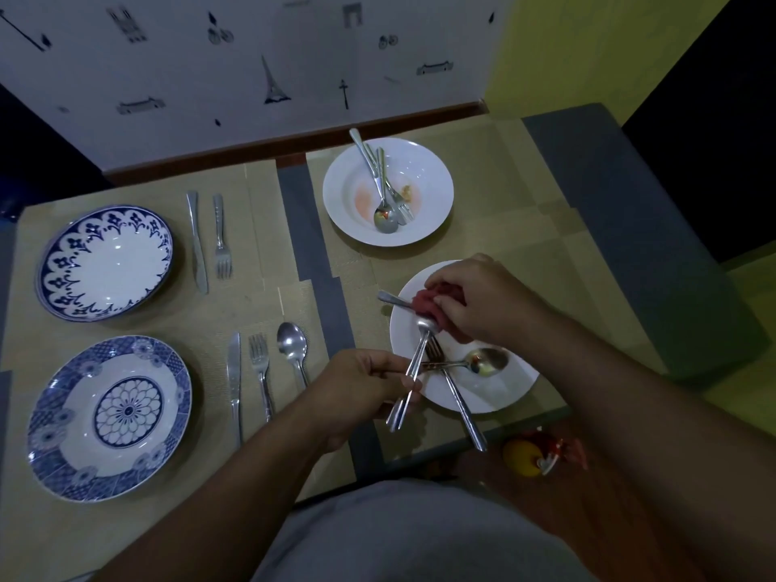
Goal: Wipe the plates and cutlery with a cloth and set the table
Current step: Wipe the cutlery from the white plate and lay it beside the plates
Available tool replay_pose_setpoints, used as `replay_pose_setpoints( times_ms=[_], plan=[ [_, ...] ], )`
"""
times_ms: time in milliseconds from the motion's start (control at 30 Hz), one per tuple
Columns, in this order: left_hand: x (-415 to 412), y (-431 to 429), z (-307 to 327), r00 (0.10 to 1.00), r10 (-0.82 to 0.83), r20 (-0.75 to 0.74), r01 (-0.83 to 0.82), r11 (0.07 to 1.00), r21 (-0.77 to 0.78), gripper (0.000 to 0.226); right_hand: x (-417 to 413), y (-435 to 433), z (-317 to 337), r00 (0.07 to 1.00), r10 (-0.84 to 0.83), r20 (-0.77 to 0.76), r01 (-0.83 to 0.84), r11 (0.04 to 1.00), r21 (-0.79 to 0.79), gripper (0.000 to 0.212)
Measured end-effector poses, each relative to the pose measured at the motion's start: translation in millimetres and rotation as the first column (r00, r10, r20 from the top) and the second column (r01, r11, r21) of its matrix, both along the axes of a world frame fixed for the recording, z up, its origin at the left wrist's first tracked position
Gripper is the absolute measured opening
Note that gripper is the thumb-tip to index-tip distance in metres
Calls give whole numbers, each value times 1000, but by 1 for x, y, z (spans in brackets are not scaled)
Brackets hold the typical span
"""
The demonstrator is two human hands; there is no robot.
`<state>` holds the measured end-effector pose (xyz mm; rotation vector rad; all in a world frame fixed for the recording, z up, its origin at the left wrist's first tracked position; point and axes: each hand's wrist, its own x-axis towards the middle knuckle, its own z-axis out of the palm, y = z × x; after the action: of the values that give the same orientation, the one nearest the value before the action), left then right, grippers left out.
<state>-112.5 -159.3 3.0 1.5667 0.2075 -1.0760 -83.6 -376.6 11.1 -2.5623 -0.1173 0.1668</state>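
Head view: we noted left hand [361,388] gripping held cutlery [413,367] by handles, fingers curled round them, at near-left rim of white plate [504,392]. We saw right hand [478,300] clenching red cloth [432,306] round far ends of held cutlery, above white plate, just beyond left hand. Beneath, fork [460,399] and soiled spoon [487,361] lay crossed on white plate.

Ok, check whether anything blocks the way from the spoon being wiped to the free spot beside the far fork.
Nothing visible does. The left hand holds the spoon over the white plate; the right hand holds the cloth against it. The mat right of the far fork is bare; only flat cutlery lies between.
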Motion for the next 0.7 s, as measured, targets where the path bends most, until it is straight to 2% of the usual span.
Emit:
replay_pose_setpoints(
  times_ms=[100, 267, 433, 533, 700],
  plan=[
    [-3, 1, -6, 999, 50, -16, -50, 999, -1, 17, 0, -7, -4, 999, -45, -21, 44, 998, -46, 23],
    [-4, 0, -14, 974, 169, -154, -178, 983, -48, 23, -6, -9, 2, 994, -102, -29, 101, 994, -40, 27],
    [1, 2, -13, 965, 142, -222, -159, 986, -56, 19, -8, -9, 0, 992, -119, -44, 118, 993, -26, 29],
    [5, 2, -12, 978, 123, -165, -128, 992, -20, 19, -12, -6, 5, 989, -135, -57, 134, 991, -12, 29],
    [14, 1, -8, 997, 27, 74, -35, 993, 112, 13, -17, 0, 17, 990, -134, -36, 133, 991, -11, 30]
  ],
)
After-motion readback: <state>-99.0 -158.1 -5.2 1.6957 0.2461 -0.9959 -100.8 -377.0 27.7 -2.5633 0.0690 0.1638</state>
